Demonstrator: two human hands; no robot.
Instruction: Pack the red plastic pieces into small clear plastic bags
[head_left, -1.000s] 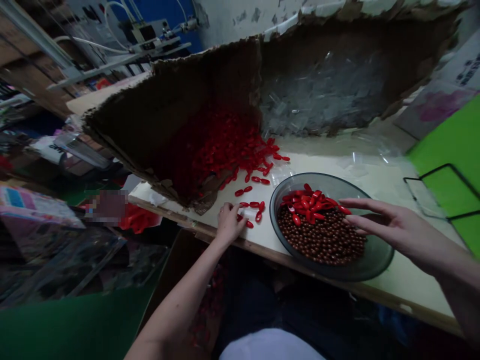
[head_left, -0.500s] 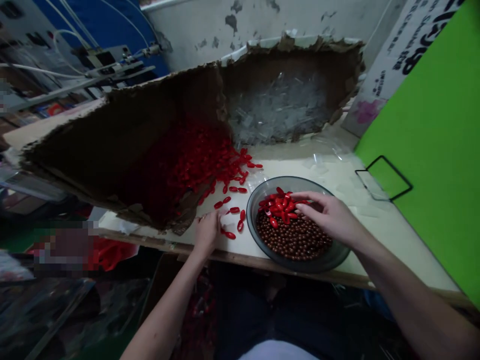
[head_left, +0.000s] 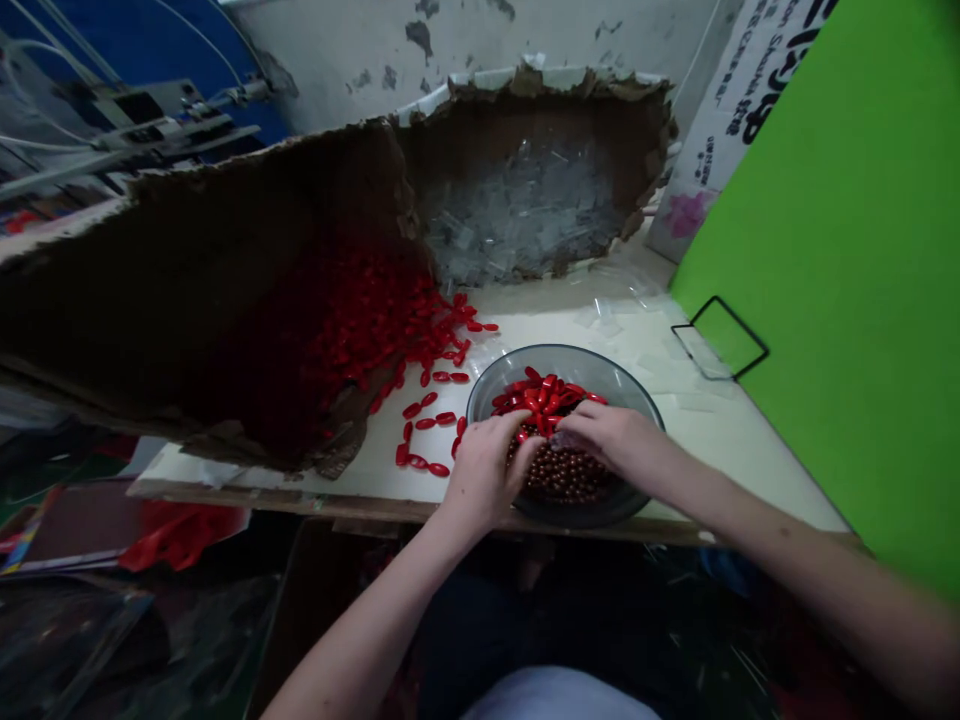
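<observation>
Red pieces [head_left: 551, 393] of glossy look lie in the grey bowl [head_left: 622, 385], gathered in its far part, on top of many small round brown beads [head_left: 570, 478]. The bowl sits close to the near edge of the pale surface [head_left: 757, 460]. The left hand [head_left: 480, 470] is at the left side of the bowl, and its thumb and forefinger reach over the rim. The finger and thumb are curved, with something red seen between their tips, but I cannot tell if the left grip is closed on it. The right hand [head_left: 626, 440] comes over the bowl from the right, its fingertips bent and near to those of the left hand. Something small and dark shows at these fingertips, but it is too unclear to name, and the state of the right grip I cannot tell.

To the left of the bowl, several loose red pieces [head_left: 429, 463] are scattered on the surface. Behind them stands a torn cardboard box [head_left: 172, 230], where a big red heap [head_left: 367, 310] spills out from the left compartment and clear plastic pieces [head_left: 525, 215] fill the right one. At the right side there is a bright green panel [head_left: 847, 250], with a black wire frame [head_left: 742, 325] at its lower left edge
</observation>
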